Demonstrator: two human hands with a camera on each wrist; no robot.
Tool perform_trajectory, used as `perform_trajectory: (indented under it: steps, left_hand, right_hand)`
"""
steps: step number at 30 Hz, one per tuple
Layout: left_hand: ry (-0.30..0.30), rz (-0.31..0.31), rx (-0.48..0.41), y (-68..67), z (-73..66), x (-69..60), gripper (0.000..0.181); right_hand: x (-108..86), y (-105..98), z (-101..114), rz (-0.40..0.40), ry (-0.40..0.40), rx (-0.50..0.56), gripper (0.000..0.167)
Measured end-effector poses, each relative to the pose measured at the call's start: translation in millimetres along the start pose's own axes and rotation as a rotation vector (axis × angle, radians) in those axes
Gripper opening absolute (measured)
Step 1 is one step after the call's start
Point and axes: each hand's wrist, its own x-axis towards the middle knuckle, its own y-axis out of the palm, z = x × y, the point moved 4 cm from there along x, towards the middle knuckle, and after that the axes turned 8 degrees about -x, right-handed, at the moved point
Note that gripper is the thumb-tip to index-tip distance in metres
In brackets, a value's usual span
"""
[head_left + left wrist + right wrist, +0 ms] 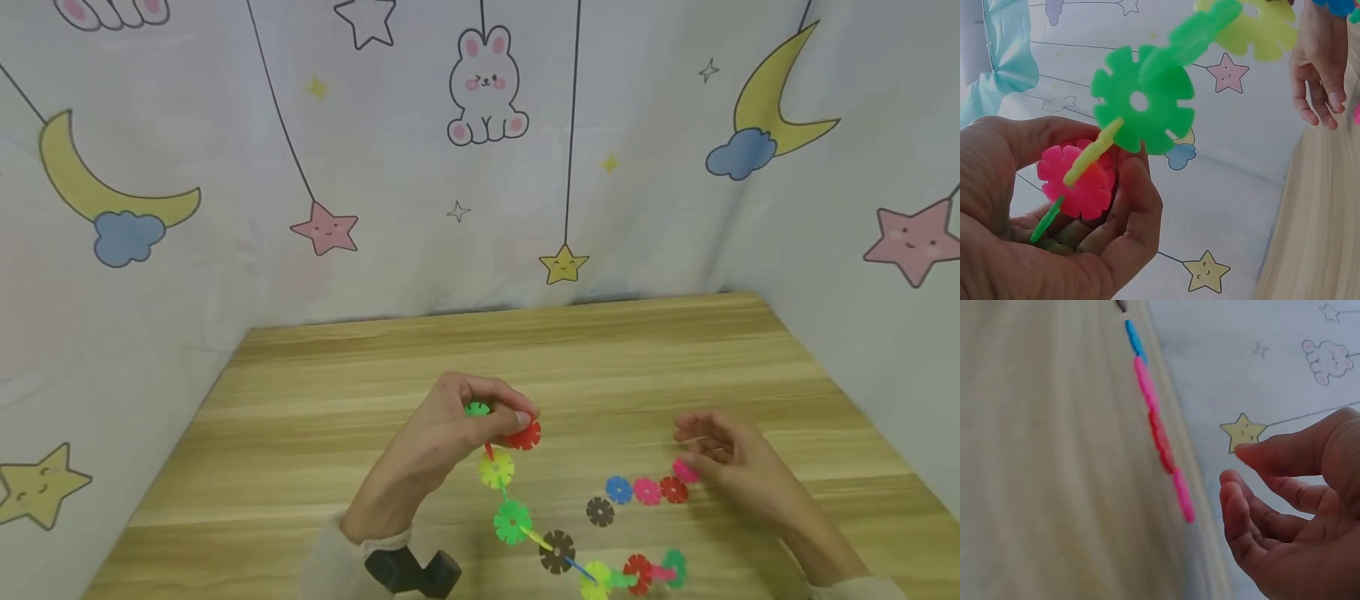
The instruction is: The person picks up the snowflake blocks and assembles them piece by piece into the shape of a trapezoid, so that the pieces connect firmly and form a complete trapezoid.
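Note:
Between thumb and fingers, my left hand (450,429) pinches a red notched plastic disc (529,435), one end of a chain of interlocking discs. The chain hangs off that hand through a yellow disc (497,469), a green disc (513,522) and a brown disc (557,552), then runs right. In the left wrist view a pink disc (1094,203) of the chain is inside the curl of that hand. My right hand (738,462), fingers loosely bent with nothing between them, hovers by a pink disc (683,469) at the end of a row of loose discs.
Along the row on the wooden table (360,358) lie a red disc (674,490), another pink disc (647,492), a blue disc (618,490) and a dark brown disc (600,512). A white printed curtain (405,150) closes off the back and both sides.

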Motion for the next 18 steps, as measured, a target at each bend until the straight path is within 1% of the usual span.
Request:
perform_trajectory:
  steps: [2,6,8,11,15,18]
  left_hand:
    - [-0.001,0.002,-0.002,0.8,0.3,-0.2,0.02]
    - [0.004,0.007,-0.004,2.0,0.4,-0.5,0.02]
    - [0.006,0.013,-0.004,2.7,0.8,-0.5,0.021]
    - [0.007,0.014,-0.005,3.2,1.3,-0.1,0.021]
    - [0.012,0.009,-0.007,3.2,1.3,1.0,0.021]
    - [0.019,0.006,-0.011,2.2,0.7,-0.1,0.02]
  right_hand:
    - [-3.3,1.7,-6.3,-0.003,0.001,-0.025,0.041]
    - [-6.9,5.4,-14.9,0.014,0.009,-0.021,0.045]
    - [-8.8,7.1,-16.6,0.003,0.014,-0.031,0.046]
    - [-11.9,9.9,-16.6,-0.029,-0.001,-0.097,0.044]
    - [-13.5,11.8,-13.5,-0.076,-0.035,-0.221,0.045]
    - [-12.8,12.2,-9.8,-0.089,-0.052,-0.245,0.048]
